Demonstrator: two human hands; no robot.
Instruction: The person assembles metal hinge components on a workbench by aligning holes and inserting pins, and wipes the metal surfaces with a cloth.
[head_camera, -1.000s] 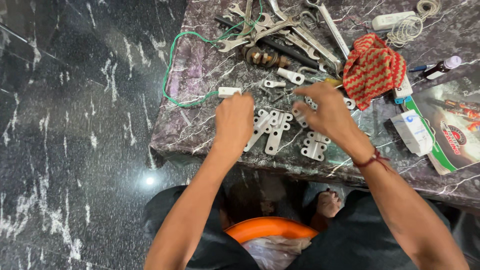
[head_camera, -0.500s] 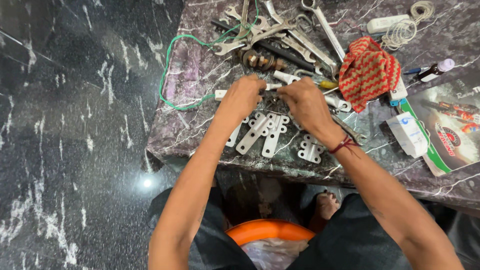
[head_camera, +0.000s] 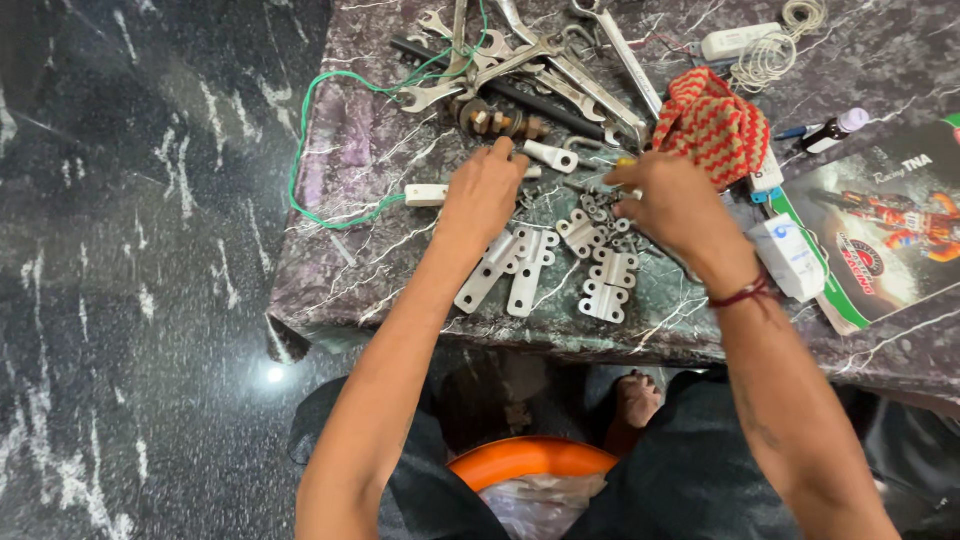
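Two hands work over a scatter of small metal hinges (head_camera: 608, 285) on a dark marble tabletop (head_camera: 360, 240). Your left hand (head_camera: 487, 195) lies knuckles up, fingers curled down and pressed together, tips reaching toward a white plastic fitting (head_camera: 552, 156) just beyond them; whether they pinch anything cannot be told from above. Under its heel lie two long flat hinge plates (head_camera: 510, 272). Your right hand (head_camera: 675, 205) is curled too, thumb and forefinger closed on something small and yellowish at their tips, too small to name. More hinges and loose screws sit between the two sets of fingers and just below your right fingertips.

Judged by look, the hinges are stiff, light and smooth, likely to slide on polished stone and to fold at the knuckle, so take each by its flat leaf edges, not the pin.

Beyond your fingers lies a heap of spanners (head_camera: 520, 55); a green wire (head_camera: 330, 150) loops off to the left, and a red-and-cream knitted pouch (head_camera: 712, 125) sits just past your right hand.
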